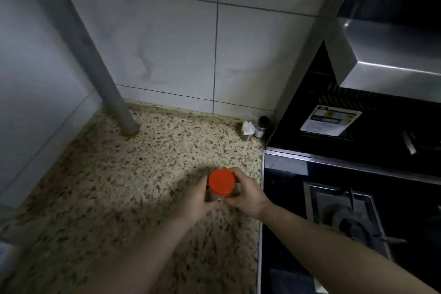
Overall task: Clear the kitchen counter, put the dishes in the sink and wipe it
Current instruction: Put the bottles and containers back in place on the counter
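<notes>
Speckled desk (119, 174) by stove: left hand (194, 200) and right hand (245, 198) both curled around red-lidded jar (221, 182). Lift straight, keep upright.

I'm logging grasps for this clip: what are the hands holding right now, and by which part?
Both hands hold the jar with the orange lid by its sides: left hand on its left, right hand on its right.

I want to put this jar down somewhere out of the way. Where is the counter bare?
Bare speckled counter lies left of the jar, between the grey pipe and the near edge. The back corner by the stove is crowded: a small shaker and a white packet.
</notes>
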